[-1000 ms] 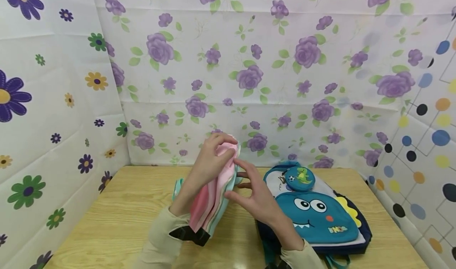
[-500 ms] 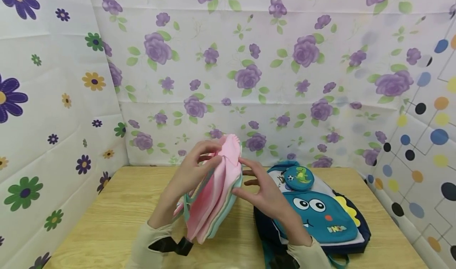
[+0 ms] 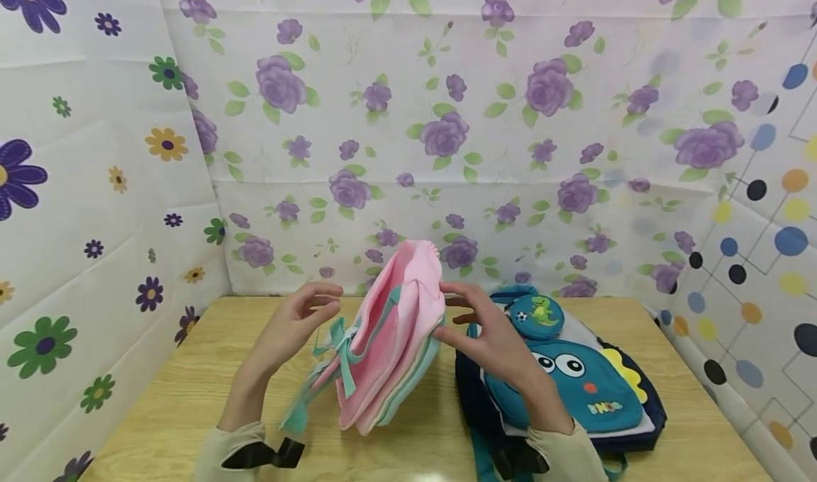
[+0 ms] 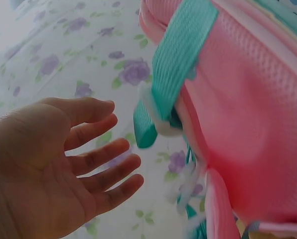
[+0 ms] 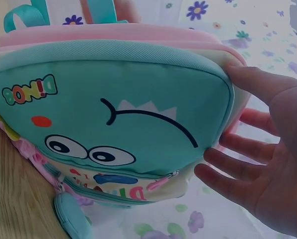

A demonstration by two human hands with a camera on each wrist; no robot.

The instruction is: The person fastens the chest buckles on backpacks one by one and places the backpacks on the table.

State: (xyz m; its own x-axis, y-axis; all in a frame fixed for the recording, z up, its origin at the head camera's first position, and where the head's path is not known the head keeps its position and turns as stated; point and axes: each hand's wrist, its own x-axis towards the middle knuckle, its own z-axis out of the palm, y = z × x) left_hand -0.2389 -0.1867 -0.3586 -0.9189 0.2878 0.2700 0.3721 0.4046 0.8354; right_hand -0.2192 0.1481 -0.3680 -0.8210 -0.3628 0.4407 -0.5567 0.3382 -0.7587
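Note:
A pink and mint backpack (image 3: 398, 326) stands tilted on the table, its pink mesh back and mint straps turned to the left. Off its left side, my left hand (image 3: 290, 333) touches nothing, fingers loosely bent; in the left wrist view this hand (image 4: 54, 159) is apart from the mint strap (image 4: 181, 55). My right hand (image 3: 494, 340) has its fingertips against the bag's right side. Seen from the right wrist, the right hand (image 5: 268, 144) touches the edge of the bag's mint front (image 5: 153, 89), which shows a cartoon face, with fingers spread and only slightly bent.
On the table's right lies a blue dinosaur backpack (image 3: 593, 397) with a round blue pouch (image 3: 537, 317) at its top, partly behind my right forearm. Patterned cloths hang behind the wooden table (image 3: 191, 368) and at both sides.
My left hand has let go of the pink backpack's top and moved down and left, away from it. The bag has shifted slightly right, its straps now in view, and my right hand has moved right with it.

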